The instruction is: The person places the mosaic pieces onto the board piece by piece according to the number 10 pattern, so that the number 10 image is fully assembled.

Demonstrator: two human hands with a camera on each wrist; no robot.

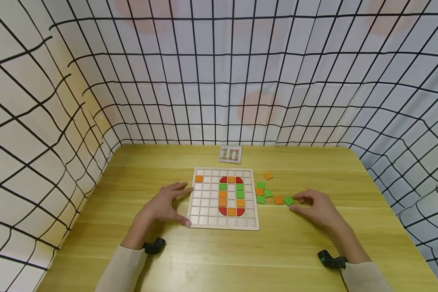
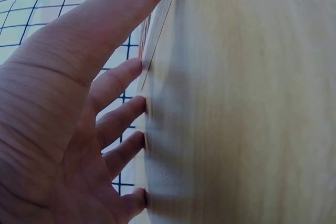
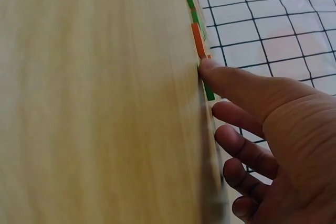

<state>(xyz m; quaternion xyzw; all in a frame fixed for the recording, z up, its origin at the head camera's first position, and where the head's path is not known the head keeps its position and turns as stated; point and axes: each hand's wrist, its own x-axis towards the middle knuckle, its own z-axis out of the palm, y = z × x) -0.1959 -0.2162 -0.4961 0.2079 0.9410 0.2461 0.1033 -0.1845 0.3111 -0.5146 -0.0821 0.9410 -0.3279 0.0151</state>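
A pale wooden grid board lies on the table, with red rounded corner tiles and orange and green square tiles forming a closed ring on it. One lone orange tile sits near its upper left corner. My left hand is spread at the board's left side, thumb at the lower left corner and index finger by the edge. To the right of the board, my right hand pinches a green square tile between thumb and index finger, at table level. The right wrist view shows this green tile edge-on beside the thumb.
Several loose green and orange tiles lie between board and right hand, including an orange tile and another orange tile farther back. A small patterned card lies behind the board. Grid-patterned white cloth walls the table at back and sides.
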